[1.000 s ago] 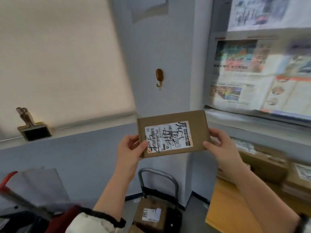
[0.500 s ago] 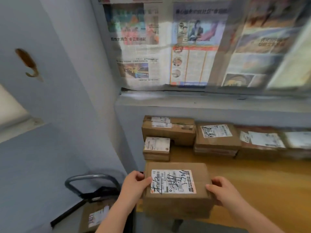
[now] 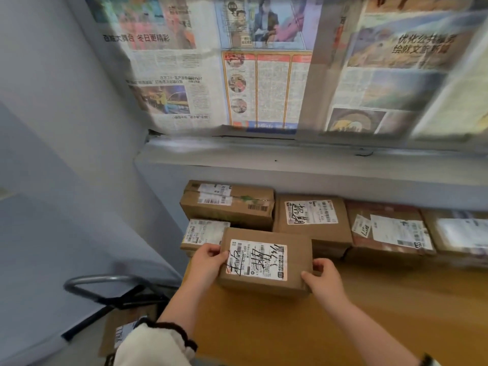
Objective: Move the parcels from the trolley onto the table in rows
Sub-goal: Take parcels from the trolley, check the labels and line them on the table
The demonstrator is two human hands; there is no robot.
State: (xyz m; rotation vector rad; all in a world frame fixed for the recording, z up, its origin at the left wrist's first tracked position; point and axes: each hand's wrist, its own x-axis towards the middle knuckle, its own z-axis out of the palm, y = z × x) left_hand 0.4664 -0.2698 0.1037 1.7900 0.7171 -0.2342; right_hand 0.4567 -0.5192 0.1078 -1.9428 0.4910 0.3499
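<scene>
I hold a flat brown cardboard parcel with a scribbled white label over the wooden table. My left hand grips its left edge and my right hand grips its right front corner. It sits right of a small labelled parcel and in front of the back row: a long box, a labelled box, and a reddish parcel. Whether it rests on the table I cannot tell. The trolley handle shows lower left, with another parcel on it.
A grey ledge runs above the back row, with newspapers covering the window above. A blue-grey wall stands to the left. One more box lies at the far right. Bare wood shows in front of the parcels.
The parcel went from raised in front of the wall down to the table, then forward toward the back row beside the small parcel. Both hands kept their grip.
</scene>
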